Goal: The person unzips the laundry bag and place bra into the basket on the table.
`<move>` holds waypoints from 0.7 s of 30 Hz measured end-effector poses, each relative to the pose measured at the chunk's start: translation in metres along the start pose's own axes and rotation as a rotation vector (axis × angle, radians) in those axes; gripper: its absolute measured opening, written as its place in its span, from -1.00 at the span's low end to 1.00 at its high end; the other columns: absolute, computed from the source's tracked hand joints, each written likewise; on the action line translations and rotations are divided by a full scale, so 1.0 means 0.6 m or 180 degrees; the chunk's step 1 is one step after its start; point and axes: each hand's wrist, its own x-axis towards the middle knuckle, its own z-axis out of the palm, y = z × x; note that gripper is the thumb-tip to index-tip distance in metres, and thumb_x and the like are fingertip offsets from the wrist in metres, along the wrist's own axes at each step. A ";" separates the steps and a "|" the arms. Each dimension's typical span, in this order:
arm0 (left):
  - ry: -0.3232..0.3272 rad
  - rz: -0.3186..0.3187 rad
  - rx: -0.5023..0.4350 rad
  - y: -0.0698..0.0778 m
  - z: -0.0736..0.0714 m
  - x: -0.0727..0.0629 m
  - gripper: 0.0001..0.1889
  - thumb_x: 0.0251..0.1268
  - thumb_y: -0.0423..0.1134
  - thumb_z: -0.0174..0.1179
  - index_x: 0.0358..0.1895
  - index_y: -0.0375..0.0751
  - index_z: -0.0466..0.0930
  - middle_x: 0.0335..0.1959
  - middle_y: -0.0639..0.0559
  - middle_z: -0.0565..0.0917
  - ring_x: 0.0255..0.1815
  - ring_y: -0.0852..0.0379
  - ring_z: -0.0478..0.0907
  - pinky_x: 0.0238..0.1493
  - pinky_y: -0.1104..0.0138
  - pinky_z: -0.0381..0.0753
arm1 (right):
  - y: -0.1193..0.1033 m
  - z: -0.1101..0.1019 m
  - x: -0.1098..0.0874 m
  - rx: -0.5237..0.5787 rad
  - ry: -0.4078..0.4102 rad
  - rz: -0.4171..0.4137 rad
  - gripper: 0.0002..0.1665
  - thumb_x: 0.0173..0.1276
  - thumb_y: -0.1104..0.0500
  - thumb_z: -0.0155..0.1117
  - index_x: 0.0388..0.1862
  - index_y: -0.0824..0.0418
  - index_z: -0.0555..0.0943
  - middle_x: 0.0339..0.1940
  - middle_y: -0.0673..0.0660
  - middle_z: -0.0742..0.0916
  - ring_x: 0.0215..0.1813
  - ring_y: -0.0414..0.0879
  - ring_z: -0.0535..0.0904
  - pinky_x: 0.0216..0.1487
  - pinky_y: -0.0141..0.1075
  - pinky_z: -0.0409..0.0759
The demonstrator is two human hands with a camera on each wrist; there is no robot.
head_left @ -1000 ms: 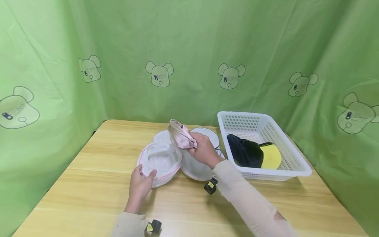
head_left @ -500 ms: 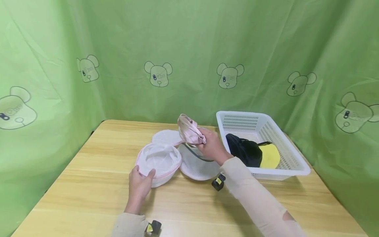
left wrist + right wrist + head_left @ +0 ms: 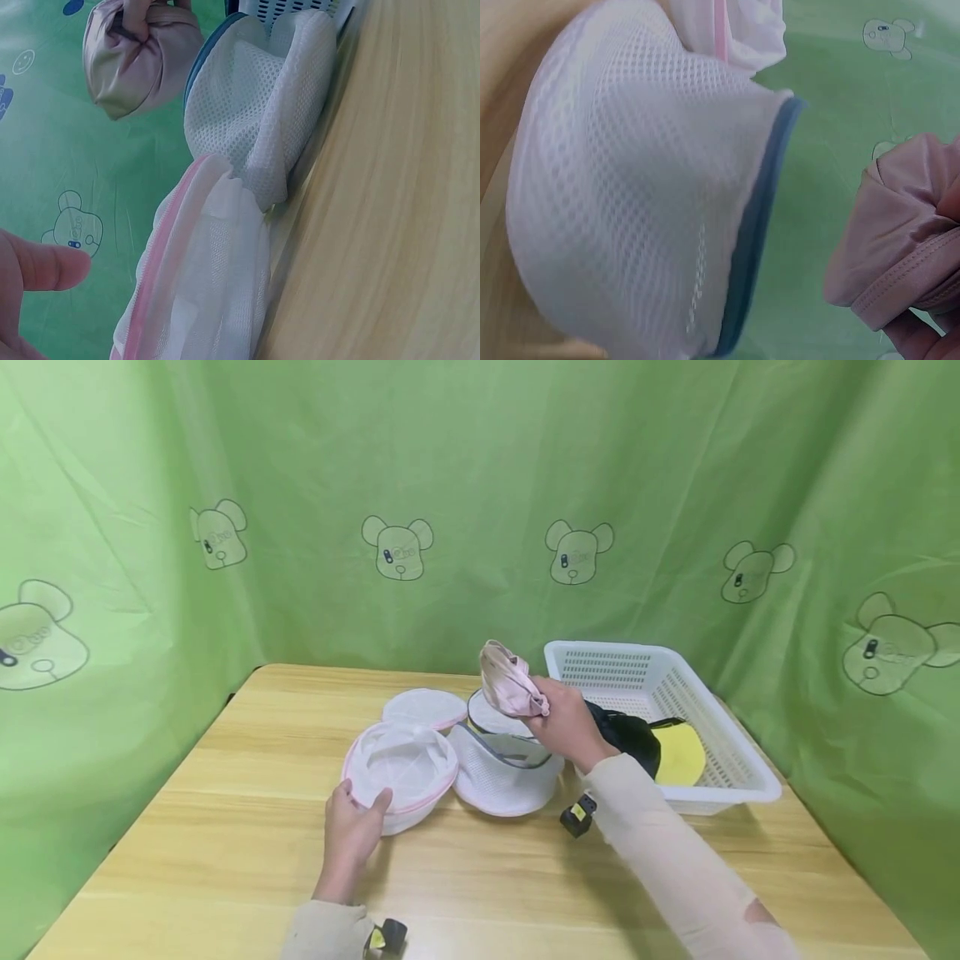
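My left hand [image 3: 352, 827] rests against the near left side of a round white mesh laundry bag [image 3: 401, 814] with a pink zip. In the left wrist view its thumb stands straight, apart from the bag. The bag's flap [image 3: 423, 707] lies back, its mouth open. My right hand [image 3: 566, 718] grips a crumpled pale pink satiny cloth item [image 3: 512, 683] with a stitched band, its kind unclear. It is held above a second white mesh laundry bag [image 3: 501, 789] with a blue-grey rim, also open, which stands touching the first or very near it.
At the right of the wooden table [image 3: 225, 827] stands a white plastic basket [image 3: 742, 747]. In it lie a black cloth item [image 3: 637, 747], partly behind my right wrist, and a yellow cap-like piece [image 3: 681, 753]. A green curtain [image 3: 480, 602] hangs round the table's back and sides.
My right hand has moved to the right and slightly up with the pink cloth item, away from the pink-zip bag. The second bag's rim now stands raised. My left hand stays put.
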 end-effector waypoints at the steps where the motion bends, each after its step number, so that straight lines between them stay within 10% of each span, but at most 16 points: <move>1: 0.0006 0.0006 -0.0010 0.000 0.000 0.000 -0.17 0.34 -0.14 0.18 0.44 -0.55 -0.07 0.41 -0.53 0.03 0.40 -0.45 0.04 0.39 -0.15 0.05 | 0.002 -0.003 -0.001 -0.0009 0.0002 0.0019 -0.79 0.06 0.36 0.38 -0.29 0.32 0.58 -0.35 0.24 0.70 -0.27 0.19 0.63 -0.20 0.05 0.59; 21: -0.0023 0.0038 -0.0039 -0.001 0.000 0.000 -0.17 0.35 -0.15 0.17 0.44 -0.56 -0.09 0.40 -0.53 0.04 0.39 -0.44 0.06 0.40 -0.12 0.07 | 0.052 -0.053 -0.021 -0.0257 0.0050 0.0292 -0.79 0.05 0.33 0.35 -0.29 0.32 0.59 -0.31 0.26 0.71 -0.22 0.22 0.63 -0.13 0.07 0.57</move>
